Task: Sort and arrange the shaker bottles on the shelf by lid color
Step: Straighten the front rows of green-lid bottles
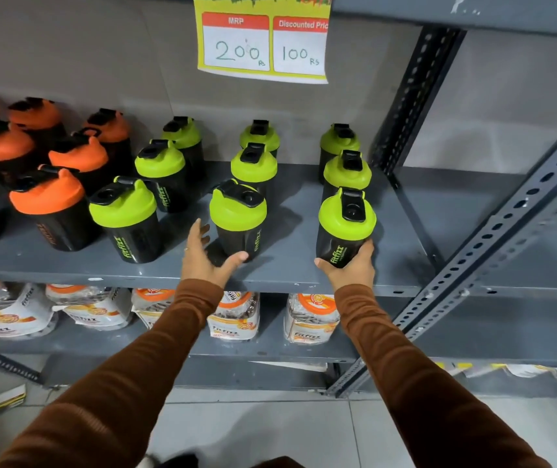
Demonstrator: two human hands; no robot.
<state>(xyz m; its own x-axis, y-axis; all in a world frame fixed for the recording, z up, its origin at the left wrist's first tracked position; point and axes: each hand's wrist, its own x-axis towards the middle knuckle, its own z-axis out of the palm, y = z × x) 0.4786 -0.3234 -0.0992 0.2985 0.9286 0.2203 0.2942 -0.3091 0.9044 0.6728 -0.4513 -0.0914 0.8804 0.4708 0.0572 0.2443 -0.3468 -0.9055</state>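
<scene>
Black shaker bottles stand on a grey metal shelf. Orange-lidded ones fill the left side. Green-lidded ones stand in three rows toward the right. My right hand grips the base of the front green-lidded bottle of the rightmost row. My left hand is open around the base of the front green-lidded bottle of the middle row, thumb in front, fingers at its left side, not clearly gripping it.
A price sign hangs from the shelf above. Slotted steel uprights bound the shelf on the right. Packaged goods lie on the lower shelf. A small box lies on the tiled floor.
</scene>
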